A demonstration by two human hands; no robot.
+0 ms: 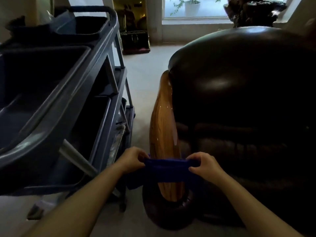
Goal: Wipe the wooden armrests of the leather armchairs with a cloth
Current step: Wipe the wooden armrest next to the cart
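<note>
Blue cloth (166, 170) stretched across wooden armrest (163, 127); my left hand (130, 159) and right hand (203, 165) pinching its ends, fingers closed. Cart (95, 69) left of armrest.

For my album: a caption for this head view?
Both hands stretch a blue cloth across a leather armchair's wooden armrest.

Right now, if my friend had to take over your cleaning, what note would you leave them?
Left hand: gripping the left end of the blue cloth.
Right hand: gripping its right end.
The cloth is stretched across the near end of the wooden armrest of the dark leather armchair; the cleaning cart stands to the left.
Done: cannot tell how much is wiped.
Left: probably the rest of this armrest, then the others.
</note>
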